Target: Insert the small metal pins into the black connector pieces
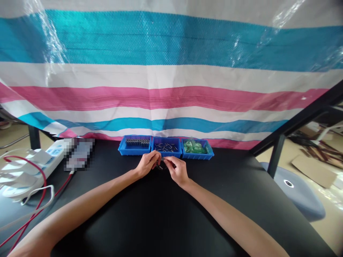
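Note:
My left hand and my right hand meet just in front of three blue trays on a black table. Both hands pinch a small dark part between their fingertips; it is too small to name. The left tray holds a row of dark cylindrical pieces. The middle tray holds several loose dark pin-like parts. The right tray holds green pieces in clear wrapping.
A white power strip with red and white cables lies at the table's left. A striped tarp hangs behind the trays. A black frame leg and a grey stool stand at the right.

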### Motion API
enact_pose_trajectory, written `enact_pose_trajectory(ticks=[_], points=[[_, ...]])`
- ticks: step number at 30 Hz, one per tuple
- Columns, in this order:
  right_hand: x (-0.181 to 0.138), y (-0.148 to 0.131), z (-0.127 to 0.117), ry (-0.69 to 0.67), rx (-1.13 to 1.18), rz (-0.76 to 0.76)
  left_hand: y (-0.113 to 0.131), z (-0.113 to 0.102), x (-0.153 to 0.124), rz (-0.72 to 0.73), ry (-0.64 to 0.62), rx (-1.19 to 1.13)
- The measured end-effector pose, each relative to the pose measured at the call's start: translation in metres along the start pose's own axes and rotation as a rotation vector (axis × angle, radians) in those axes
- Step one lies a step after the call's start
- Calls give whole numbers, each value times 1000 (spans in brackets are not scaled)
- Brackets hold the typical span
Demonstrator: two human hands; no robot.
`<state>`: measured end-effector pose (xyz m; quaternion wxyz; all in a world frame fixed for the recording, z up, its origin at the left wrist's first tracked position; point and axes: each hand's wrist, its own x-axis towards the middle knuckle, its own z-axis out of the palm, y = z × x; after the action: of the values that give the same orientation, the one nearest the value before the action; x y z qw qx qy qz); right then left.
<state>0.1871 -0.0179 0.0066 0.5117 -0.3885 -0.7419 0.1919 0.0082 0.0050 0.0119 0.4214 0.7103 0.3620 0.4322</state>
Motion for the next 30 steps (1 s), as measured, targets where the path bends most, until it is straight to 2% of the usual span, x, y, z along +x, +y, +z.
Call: enact_pose_trajectory(ticks=[4,10,13,16,20,24,30], points=[[1,1,0,13,0,-3,-2,0,1,53,19,108],[2,4,2,32,5,12,-3,-1,0,339,181,369],[3,5,3,9,5,-1,0,-1,-3,400,226,391],[2,5,4,-30,-7,-17,2,-1,-7,336,245,373],[1,4,4,-44,-10,1,-2,0,-9,203,286,241],[1,2,3,-47,-25,8,-5,1,-10,204,282,203],[2,3,3,-55,-33,0,-6,-1,-11,260,236,299]])
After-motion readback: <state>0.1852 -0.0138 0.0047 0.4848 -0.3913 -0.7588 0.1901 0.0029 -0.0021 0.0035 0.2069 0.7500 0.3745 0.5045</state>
